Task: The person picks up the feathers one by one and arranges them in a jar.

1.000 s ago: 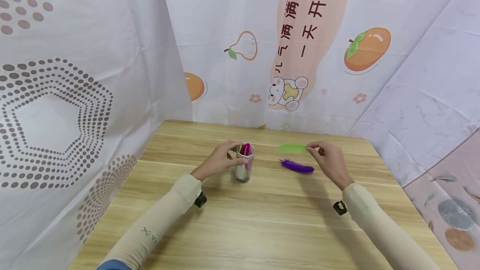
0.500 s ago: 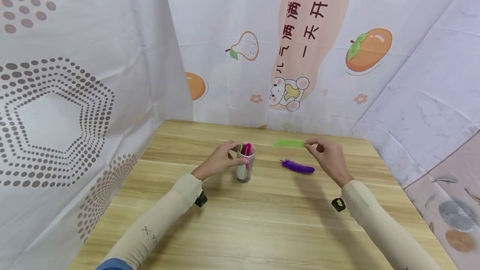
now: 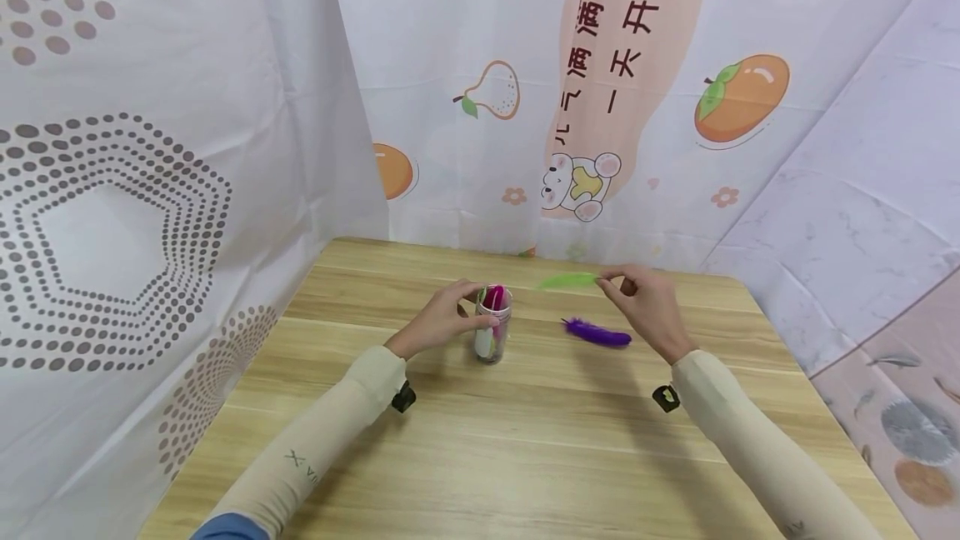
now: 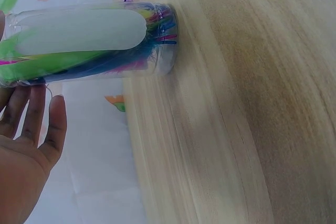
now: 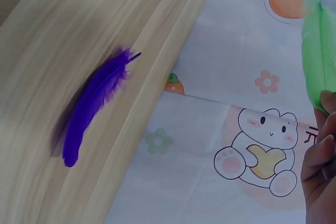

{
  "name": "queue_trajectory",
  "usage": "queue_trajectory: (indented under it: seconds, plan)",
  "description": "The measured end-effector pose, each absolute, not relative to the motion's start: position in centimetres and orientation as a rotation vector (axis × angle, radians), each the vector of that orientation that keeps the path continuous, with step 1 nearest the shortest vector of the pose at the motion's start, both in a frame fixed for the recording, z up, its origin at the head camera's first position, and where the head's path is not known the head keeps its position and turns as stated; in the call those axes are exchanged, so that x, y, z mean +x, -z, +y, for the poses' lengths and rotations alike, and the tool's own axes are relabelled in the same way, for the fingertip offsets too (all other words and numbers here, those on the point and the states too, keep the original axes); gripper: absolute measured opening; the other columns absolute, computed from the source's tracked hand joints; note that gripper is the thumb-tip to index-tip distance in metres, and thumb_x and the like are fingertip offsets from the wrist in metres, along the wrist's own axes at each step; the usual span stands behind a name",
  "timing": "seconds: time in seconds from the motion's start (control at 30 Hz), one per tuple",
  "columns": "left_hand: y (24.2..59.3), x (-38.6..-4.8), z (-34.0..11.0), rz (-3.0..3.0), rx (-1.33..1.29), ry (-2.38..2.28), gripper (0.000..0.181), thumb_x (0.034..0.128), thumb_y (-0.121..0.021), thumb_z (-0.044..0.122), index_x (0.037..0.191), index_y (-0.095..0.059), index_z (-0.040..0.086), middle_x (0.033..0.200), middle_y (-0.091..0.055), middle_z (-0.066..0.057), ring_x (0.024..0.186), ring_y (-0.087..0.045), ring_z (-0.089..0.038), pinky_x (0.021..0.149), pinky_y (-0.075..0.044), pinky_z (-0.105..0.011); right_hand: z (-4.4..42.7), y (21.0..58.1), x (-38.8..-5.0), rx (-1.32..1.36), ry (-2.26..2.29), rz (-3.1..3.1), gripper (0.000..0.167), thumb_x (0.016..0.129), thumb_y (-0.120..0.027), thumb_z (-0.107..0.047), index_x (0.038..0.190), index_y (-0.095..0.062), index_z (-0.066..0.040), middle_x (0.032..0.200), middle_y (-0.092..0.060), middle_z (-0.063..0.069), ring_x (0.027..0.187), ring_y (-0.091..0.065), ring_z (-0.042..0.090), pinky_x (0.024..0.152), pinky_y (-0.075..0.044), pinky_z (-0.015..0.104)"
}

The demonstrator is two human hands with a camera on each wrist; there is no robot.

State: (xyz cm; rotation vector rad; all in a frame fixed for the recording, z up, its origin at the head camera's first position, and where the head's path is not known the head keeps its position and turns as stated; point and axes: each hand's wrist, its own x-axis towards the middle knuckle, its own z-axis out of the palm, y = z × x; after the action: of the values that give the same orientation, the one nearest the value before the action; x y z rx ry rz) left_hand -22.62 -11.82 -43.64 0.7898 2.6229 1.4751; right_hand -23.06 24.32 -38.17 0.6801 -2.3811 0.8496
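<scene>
A clear jar point(image 3: 492, 340) with a white label stands upright on the table, several colourful feathers point(image 4: 68, 65) inside it. Thumb and fingers of my left hand point(image 3: 442, 319) grip the jar near its rim. To the right, my right hand point(image 3: 645, 307) pinches a light green feather point(image 3: 567, 280) by one end, above the table; the other end points left toward the jar. In the right wrist view, the same green feather point(image 5: 320, 51) rises from the fingertips. A purple feather point(image 3: 597, 332) lies on the table between the jar and the right hand.
The wooden table point(image 3: 480, 457) ends at a printed curtain point(image 3: 450, 148) along its back edge. Another patterned curtain point(image 3: 255, 107) hangs at the left. A small black device point(image 3: 403, 397) is worn at the left wrist, and a similar device point(image 3: 666, 397) at the right.
My right hand has moved left and a little farther up with the green feather, bringing its free end nearer the jar. The left hand stays on the jar, and the purple feather lies still.
</scene>
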Motion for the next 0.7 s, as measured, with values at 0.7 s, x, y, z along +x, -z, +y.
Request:
queue_trajectory:
  seconds: [0.7]
  plan:
    - [43.8, -22.7, -11.7, 2.615, 0.812, -1.497, 0.058, 0.0909, -0.077, 0.048, 0.139, -0.062, 0.02, 0.118, -0.062, 0.006, 0.11, -0.057, -0.013, 0.084, -0.056, -0.033, 21.4, 37.2, -23.8, 0.811, -0.874, -2.276, 0.011, 0.09, -0.081, -0.007, 0.099, -0.079, -0.013, 0.07, -0.056, -0.004, 0.058, -0.043, 0.011, 0.055, -0.034, 0.022]
